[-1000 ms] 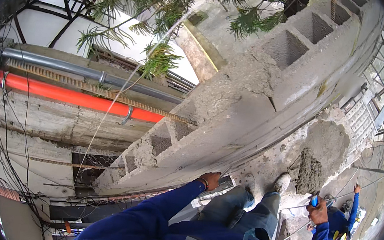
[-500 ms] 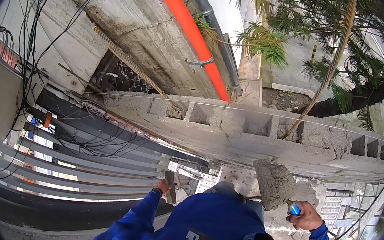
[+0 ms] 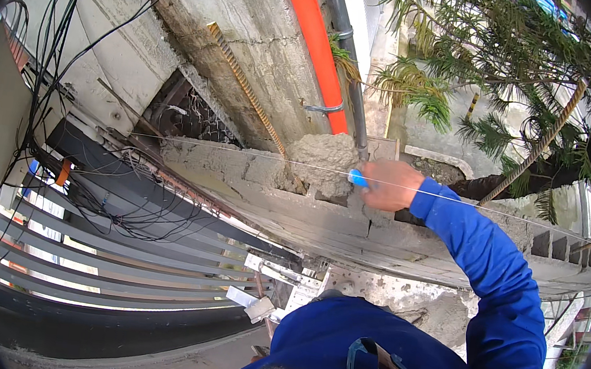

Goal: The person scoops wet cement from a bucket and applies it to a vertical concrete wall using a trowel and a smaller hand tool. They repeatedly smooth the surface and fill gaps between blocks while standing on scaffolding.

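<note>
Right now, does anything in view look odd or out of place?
Yes: at the left, the black cables hang in loose loops and bunch into a tangle instead of running neatly. Around the right hand and the mortar, nothing stands out.

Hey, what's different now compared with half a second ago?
The right hand has moved up and left, carrying a heap of mortar from below the block wall to its top. The left hand, which held a flat tool, is no longer clearly visible. Nothing was visibly let go. The right hand still grips the blue handle; the orange pipe is unchanged.
</note>
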### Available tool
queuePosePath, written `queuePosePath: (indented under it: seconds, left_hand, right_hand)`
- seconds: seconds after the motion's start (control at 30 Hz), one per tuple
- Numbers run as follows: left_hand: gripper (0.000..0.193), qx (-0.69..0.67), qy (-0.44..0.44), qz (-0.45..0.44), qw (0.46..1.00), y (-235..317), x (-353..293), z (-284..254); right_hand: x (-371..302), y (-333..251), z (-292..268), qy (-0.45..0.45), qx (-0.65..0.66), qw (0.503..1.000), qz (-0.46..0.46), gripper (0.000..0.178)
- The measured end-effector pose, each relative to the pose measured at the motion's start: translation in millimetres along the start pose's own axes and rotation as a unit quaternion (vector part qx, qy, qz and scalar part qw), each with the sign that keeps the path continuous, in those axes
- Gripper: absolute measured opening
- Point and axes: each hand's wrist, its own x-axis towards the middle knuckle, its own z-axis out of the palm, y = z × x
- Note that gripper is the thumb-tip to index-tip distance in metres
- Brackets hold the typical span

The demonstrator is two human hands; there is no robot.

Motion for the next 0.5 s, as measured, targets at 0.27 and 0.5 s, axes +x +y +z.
queuePosePath:
  seconds: [0.27, 0.5]
  left_hand:
    - [0.028, 0.265, 0.132, 0.318, 0.901, 19.3, 91.0, -75.1]
    - [0.056, 0.131, -0.036, 0.14, 0.981, 44.3, 159.1, -123.3]
  right_hand:
    - [19.2, -27.6, -13.5, 0.023, -0.143, 0.989, -0.027, 0.016]
    - [9.7, -39.8, -13.0, -0.016, -0.127, 0.992, 0.001, 0.015]
